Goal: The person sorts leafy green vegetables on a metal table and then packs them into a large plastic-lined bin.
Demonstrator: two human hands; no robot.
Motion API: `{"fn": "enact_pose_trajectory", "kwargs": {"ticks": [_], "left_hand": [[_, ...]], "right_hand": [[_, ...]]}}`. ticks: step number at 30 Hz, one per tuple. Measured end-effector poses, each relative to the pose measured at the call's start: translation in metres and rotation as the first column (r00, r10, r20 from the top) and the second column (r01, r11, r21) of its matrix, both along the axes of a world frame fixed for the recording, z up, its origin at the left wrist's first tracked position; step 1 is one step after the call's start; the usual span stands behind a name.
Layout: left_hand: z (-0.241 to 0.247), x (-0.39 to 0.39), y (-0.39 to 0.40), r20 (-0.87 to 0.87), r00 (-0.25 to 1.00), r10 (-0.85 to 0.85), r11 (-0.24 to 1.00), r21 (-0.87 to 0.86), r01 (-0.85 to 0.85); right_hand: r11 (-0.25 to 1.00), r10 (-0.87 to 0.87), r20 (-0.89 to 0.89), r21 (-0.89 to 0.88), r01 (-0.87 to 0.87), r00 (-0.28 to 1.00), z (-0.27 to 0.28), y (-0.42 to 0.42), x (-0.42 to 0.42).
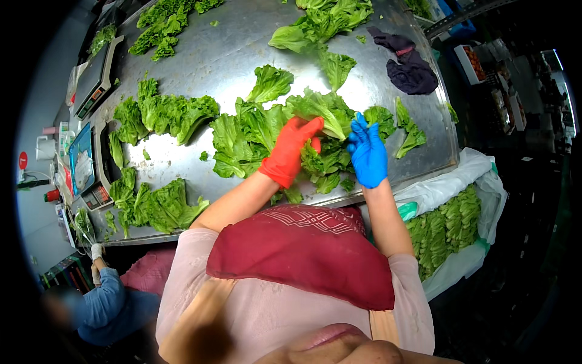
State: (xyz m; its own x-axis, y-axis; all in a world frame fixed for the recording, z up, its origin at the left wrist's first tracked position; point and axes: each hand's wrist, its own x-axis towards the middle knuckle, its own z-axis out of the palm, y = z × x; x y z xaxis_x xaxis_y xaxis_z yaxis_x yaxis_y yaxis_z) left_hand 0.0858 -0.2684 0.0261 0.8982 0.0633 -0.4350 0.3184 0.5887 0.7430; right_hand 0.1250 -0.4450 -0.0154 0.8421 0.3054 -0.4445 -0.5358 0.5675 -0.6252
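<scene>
My left hand (pixel 291 148), in a red rubber glove, has its fingers curled around a bunch of green leaf lettuce (pixel 328 113) whose pale stem points toward me. Just right of that stem is my right hand (pixel 367 152) in a blue glove. Its fingers are raised and close together at the leaves' edge; whether they pinch a leaf is unclear. Loose lettuce leaves (pixel 245 136) lie flat left of the red glove. More leaves (pixel 325 164) are heaped under and between both hands. A single leaf (pixel 409 129) rests to the right on the metal table (pixel 182 70).
Lettuce rows (pixel 163 113) lie at left, near scales (pixel 93 84). Further lettuce (pixel 323 27) and a dark cloth (pixel 407 68) lie toward the far side. A plastic-lined container (pixel 448 227) of packed lettuce stands right of me. A co-worker (pixel 109 295) is at lower left.
</scene>
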Motion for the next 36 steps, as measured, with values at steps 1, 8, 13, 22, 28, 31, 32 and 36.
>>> {"fn": "enact_pose_trajectory", "kwargs": {"ticks": [1, 8, 13, 22, 28, 31, 32, 36], "left_hand": [[-0.005, 0.001, 0.001, -0.019, 1.0, -0.018, 0.999, 0.032, 0.019], [-0.016, -0.005, -0.002, 0.085, 0.988, -0.131, 0.978, 0.175, 0.115], [0.0, -0.007, -0.002, 0.151, 0.978, -0.145, 0.989, 0.034, 0.141], [-0.02, -0.004, 0.007, 0.029, 0.999, -0.023, 0.996, -0.083, 0.025], [-0.008, -0.004, 0.021, 0.116, 0.987, -0.113, 0.98, -0.152, 0.13], [-0.007, -0.003, 0.022, 0.197, 0.964, -0.179, 0.97, -0.13, 0.206], [-0.01, -0.002, 0.025, 0.191, 0.956, -0.223, 0.961, -0.119, 0.248], [-0.002, -0.007, 0.034, 0.17, 0.943, -0.285, 0.956, -0.026, 0.294]], "right_hand": [[0.999, 0.03, -0.029, -0.043, -0.031, 0.999, 0.01, -0.001, -0.002], [0.821, 0.199, 0.263, -0.571, -0.013, 0.944, 0.024, 0.013, -0.016], [0.827, 0.268, 0.287, -0.559, -0.067, 0.92, 0.022, 0.017, -0.021], [0.913, 0.059, 0.301, -0.401, 0.07, 0.952, 0.008, 0.021, -0.021], [0.943, 0.085, 0.106, -0.33, -0.045, 0.991, 0.015, 0.007, 0.04], [0.641, 0.297, 0.348, -0.763, 0.084, 0.889, -0.038, 0.018, 0.106], [0.449, 0.4, 0.258, -0.892, 0.057, 0.879, -0.052, 0.03, 0.125], [0.12, 0.608, 0.282, -0.957, 0.265, 0.742, -0.071, 0.055, 0.138]]}}
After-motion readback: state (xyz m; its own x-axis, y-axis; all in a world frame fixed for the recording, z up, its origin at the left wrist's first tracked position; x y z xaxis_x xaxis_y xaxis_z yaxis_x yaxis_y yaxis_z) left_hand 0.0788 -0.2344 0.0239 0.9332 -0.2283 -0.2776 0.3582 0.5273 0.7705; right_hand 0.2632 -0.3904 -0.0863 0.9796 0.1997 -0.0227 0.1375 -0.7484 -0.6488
